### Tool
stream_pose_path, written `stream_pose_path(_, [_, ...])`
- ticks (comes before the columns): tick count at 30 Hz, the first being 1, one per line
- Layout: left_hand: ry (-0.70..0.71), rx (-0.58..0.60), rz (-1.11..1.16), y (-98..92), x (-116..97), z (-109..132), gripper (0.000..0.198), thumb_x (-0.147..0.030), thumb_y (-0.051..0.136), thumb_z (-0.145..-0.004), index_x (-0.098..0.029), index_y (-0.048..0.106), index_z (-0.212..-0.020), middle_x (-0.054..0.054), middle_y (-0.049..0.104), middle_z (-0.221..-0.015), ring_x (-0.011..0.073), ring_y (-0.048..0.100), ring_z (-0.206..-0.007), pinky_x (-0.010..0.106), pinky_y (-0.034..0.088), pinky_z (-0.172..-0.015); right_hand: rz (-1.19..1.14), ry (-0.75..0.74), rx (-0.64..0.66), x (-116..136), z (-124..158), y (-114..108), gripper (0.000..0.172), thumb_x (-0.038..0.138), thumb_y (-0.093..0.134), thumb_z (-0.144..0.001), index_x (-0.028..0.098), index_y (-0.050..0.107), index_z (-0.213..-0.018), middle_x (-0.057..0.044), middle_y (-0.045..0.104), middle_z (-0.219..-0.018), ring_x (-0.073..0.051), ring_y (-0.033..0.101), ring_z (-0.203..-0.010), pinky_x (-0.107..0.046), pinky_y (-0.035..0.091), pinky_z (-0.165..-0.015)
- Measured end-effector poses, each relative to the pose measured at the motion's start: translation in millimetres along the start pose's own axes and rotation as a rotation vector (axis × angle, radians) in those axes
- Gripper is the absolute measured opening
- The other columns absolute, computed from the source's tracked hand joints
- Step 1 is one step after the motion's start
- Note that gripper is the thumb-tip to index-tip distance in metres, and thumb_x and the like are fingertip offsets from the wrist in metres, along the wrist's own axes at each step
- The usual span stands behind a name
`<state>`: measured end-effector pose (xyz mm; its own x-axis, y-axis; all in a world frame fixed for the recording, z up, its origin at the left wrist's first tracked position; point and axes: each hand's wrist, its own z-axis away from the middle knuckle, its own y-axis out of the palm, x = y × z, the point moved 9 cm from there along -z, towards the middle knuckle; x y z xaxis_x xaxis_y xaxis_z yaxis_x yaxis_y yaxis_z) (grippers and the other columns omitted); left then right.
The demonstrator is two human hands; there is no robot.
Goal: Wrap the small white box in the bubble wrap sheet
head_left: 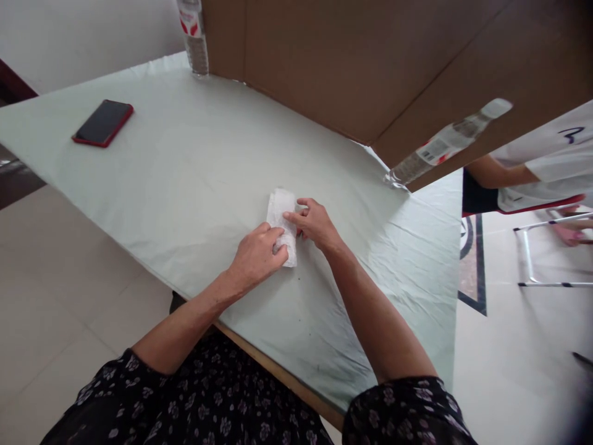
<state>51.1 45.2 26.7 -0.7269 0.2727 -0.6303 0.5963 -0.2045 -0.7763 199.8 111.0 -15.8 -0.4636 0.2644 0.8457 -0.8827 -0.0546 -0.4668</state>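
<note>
A folded white cloth (280, 203), soft and textured like a towel or tissue, lies as a narrow strip on the table. From its left side my left hand (258, 253) presses on the lower half, fingers curled over it and thumb near the bottom end. My right hand (317, 224) has the right edge between thumb and fingers, the thumb lying on top. The tips of some right fingers are hidden beside the cloth's edge.
A pale green tablecloth (185, 167) covers the table. A phone in a red case (104, 122) lies at left. Beyond stands a brown cardboard panel (324, 68), with a clear bottle (197, 52) at its left and a tilted-looking bottle (433, 151) at right. Another person's arm (503, 173) shows at right.
</note>
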Motion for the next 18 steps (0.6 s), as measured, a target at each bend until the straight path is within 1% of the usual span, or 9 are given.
stream_pose_path(2, [-0.005,-0.001,-0.017,1.1,0,0,0.029,-0.019,0.056,-0.087,-0.017,0.072,-0.110,0.004,0.059,-0.089,0.0176,0.059,-0.076,0.031,0.049,-0.076,0.037,-0.026,-0.018,3,-9,0,0.060,0.039,0.076,-0.073,0.011,0.057,-0.123,0.002,0.059,-0.068,-0.013,0.052,-0.052,-0.025,0.038,-0.042])
stream_pose_path(5, [-0.020,-0.005,-0.054,2.6,1,0,0.031,-0.019,0.055,-0.087,-0.017,0.071,-0.113,0.006,0.062,-0.094,0.0181,0.061,-0.078,0.031,0.050,-0.078,0.042,-0.064,-0.027,7,-20,0,0.042,0.039,0.074,-0.070,0.015,0.062,-0.103,0.002,0.059,-0.069,-0.011,0.051,-0.056,-0.024,0.038,-0.049])
stream_pose_path(8, [-0.035,-0.004,-0.079,3.5,2,1,0.031,-0.021,0.055,-0.088,-0.018,0.072,-0.114,0.006,0.064,-0.096,0.0179,0.061,-0.078,0.030,0.050,-0.077,0.023,-0.068,0.003,7,-26,3,0.034,0.038,0.074,-0.066,0.016,0.063,-0.089,0.002,0.058,-0.068,-0.011,0.049,-0.058,-0.024,0.036,-0.051])
stream_pose_path(12, [-0.050,-0.004,-0.086,3.1,3,2,0.030,-0.023,0.056,-0.088,-0.020,0.072,-0.113,0.005,0.065,-0.096,0.0174,0.062,-0.077,0.030,0.050,-0.077,-0.021,-0.088,0.033,7,-27,7,0.024,0.037,0.072,-0.062,0.018,0.060,-0.071,0.005,0.050,-0.063,-0.009,0.042,-0.058,-0.024,0.031,-0.052])
stream_pose_path(15, [-0.062,-0.007,-0.076,2.2,6,2,0.030,-0.023,0.057,-0.087,-0.020,0.073,-0.112,0.005,0.064,-0.094,0.0178,0.062,-0.078,0.030,0.050,-0.077,-0.147,-0.119,0.072,11,-23,11,0.023,0.038,0.070,-0.063,0.019,0.058,-0.070,0.005,0.050,-0.065,-0.010,0.042,-0.060,-0.024,0.031,-0.053])
stream_pose_path(18, [-0.066,-0.009,-0.045,1.3,7,1,0.030,-0.024,0.057,-0.087,-0.019,0.073,-0.112,0.004,0.063,-0.089,0.0181,0.061,-0.076,0.031,0.049,-0.076,-0.285,-0.163,0.109,19,-15,13,0.026,0.041,0.071,-0.065,0.019,0.062,-0.075,0.003,0.055,-0.069,-0.011,0.047,-0.063,-0.025,0.037,-0.057])
